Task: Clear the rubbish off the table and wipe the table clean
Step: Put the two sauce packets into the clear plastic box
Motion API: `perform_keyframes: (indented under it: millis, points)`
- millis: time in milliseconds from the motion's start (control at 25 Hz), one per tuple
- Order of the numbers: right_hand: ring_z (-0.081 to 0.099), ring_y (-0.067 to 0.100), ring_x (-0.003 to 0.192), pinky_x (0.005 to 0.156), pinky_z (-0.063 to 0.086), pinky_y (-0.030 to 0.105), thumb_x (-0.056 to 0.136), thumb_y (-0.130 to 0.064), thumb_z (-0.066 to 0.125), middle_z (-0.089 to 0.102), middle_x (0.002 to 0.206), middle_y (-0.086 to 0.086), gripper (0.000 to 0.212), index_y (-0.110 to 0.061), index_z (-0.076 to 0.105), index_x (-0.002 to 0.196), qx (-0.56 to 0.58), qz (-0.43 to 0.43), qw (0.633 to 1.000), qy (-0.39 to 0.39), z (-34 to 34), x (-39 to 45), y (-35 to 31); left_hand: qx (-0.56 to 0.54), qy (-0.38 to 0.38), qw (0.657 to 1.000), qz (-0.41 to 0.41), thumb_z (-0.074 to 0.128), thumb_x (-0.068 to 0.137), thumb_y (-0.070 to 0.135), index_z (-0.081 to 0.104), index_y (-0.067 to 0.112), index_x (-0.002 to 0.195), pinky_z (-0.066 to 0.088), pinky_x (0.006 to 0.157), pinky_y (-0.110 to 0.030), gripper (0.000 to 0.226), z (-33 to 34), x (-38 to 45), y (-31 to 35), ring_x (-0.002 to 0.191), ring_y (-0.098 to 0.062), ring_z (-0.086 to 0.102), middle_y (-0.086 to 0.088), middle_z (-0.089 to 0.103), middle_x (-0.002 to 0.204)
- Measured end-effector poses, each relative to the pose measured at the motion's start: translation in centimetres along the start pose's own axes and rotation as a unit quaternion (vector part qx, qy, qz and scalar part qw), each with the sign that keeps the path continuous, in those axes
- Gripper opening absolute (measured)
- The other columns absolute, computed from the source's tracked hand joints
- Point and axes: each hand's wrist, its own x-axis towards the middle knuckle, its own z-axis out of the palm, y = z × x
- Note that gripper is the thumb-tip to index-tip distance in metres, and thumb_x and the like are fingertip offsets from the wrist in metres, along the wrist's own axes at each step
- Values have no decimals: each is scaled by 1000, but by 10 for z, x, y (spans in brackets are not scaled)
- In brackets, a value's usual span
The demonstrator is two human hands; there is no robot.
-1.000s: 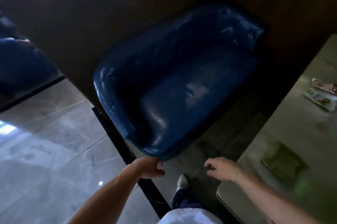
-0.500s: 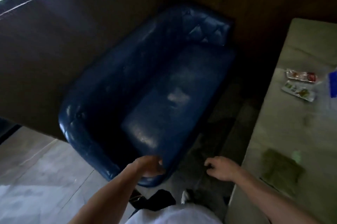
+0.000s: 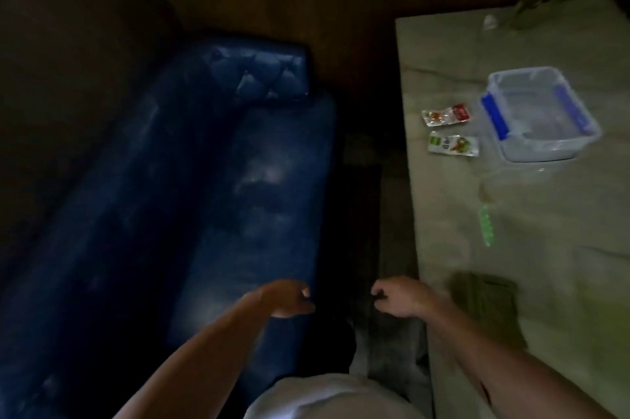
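Between sofa (image 3: 238,197) and table (image 3: 511,248) edge, both grips (image 3: 289,299) (image 3: 402,297) loosely curled, empty.

We have turned right since a second ago: the pale floor has dropped out of view, and the blue sofa (image 3: 245,200) now runs along our left. More of the worktop (image 3: 545,248) has come in, bringing a clear plastic box (image 3: 542,111) beside the two sachets (image 3: 446,115). Our left hand (image 3: 289,299) has left the sofa's armrest and now hangs over its seat edge.
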Motion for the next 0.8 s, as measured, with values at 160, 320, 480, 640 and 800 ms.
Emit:
perform_keyframes:
  millis: [160,320,480,640,800]
  points:
    - [57,23,121,98,45,31,92,-38,54,61,132,5,35,-23,59,123,29,26,999,27,-36,33,8,31,2,999,38,56,85,53,58,26,121,43,98,-30,45,-53,53,-7,119,-23,58,-3,64,128]
    - [57,28,121,99,44,32,95,-34,51,59,133,16,38,-13,59,126,67,88,994,-5,-74,67,15,38,-24,997,57,56,83,57,56,26,122,44,96,-33,49,-103,100,-17,118,-23,57,-4,61,131]
    - [57,29,121,98,45,32,94,-39,53,57,135,16,45,-16,56,133,79,141,987,5,-111,89,26,47,-34,996,72,53,79,61,53,29,127,41,89,-30,58,-156,140,-13,119,-22,54,-3,57,135]
    - [56,29,123,101,43,33,92,-34,57,56,138,13,47,-20,52,136,110,163,980,18,-139,98,31,94,-40,990,93,53,80,61,54,29,127,41,88,-28,57,-201,176,-7,120,-21,54,-2,57,136]
    - [53,28,126,103,41,31,95,-32,53,53,141,11,45,-19,50,138,147,180,972,39,-159,105,49,116,-64,984,117,52,82,62,50,27,132,41,89,-26,61,-243,209,10,120,-19,51,-2,52,139]
